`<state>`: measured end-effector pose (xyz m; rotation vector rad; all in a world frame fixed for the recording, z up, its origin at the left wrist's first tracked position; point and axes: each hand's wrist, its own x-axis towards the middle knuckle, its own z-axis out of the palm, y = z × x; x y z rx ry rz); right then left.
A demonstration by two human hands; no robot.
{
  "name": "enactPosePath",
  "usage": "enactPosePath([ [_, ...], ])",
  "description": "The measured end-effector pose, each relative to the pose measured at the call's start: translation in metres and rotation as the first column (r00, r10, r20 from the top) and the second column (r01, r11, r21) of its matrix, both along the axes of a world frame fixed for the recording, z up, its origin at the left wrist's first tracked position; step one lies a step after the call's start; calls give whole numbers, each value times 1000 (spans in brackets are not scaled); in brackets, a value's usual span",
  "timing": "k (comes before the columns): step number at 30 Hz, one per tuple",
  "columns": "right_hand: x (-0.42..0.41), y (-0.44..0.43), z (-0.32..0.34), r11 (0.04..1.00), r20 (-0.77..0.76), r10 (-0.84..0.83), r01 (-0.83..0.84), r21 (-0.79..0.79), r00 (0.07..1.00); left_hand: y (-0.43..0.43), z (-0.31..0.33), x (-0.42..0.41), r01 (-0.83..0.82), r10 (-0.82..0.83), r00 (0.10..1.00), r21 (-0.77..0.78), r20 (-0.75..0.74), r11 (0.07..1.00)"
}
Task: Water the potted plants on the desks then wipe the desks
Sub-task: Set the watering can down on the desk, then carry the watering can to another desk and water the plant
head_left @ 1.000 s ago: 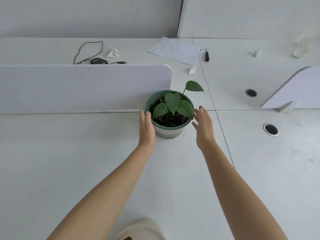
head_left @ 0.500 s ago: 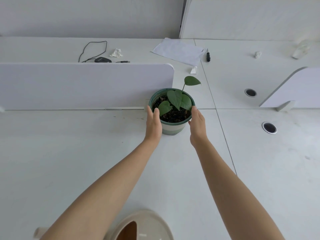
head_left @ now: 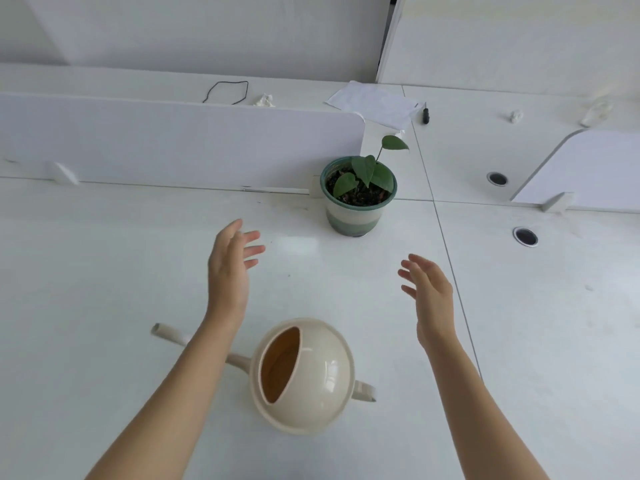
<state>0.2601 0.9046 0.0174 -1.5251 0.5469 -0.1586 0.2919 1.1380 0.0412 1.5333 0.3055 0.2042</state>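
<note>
**Bare forearms, nothing worn**

Two arms enter from the lower edge, uncovered from elbow to wrist. The left hand point(head_left: 228, 271) and right hand point(head_left: 431, 299) show no rings, watch, gloves or sleeves; slender fingers point(head_left: 251, 252).

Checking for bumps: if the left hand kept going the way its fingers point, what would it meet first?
Probably nothing close: the left hand points up-right over bare desk; the potted plant lies farther along, though depth is unclear.

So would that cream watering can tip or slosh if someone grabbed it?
The watering can looks like smooth, stiff plastic, so possibly slippery. Its round body sits wide on the desk, so it probably won't tip. The large opening could let water slosh out; the fill level is unclear.
</note>
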Motion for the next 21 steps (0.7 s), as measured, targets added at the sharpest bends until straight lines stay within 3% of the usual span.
enactPosePath([
  [5,-53,13,-8,960,-24,160,-161,-230,987,34,-10,-69,-184,184,980,-2,71,983],
  [9,-84,22,-15,911,-43,237,-238,-336,971,49,-35,-104,-300,301,953,-27,17,953],
  [16,-121,41,-33,878,-162,364,-396,-271,917,51,-72,-127,-416,408,905,-48,-116,908],
  [21,-129,51,-37,888,-196,375,-412,-206,906,46,-85,-122,-272,249,946,-92,-209,958],
])
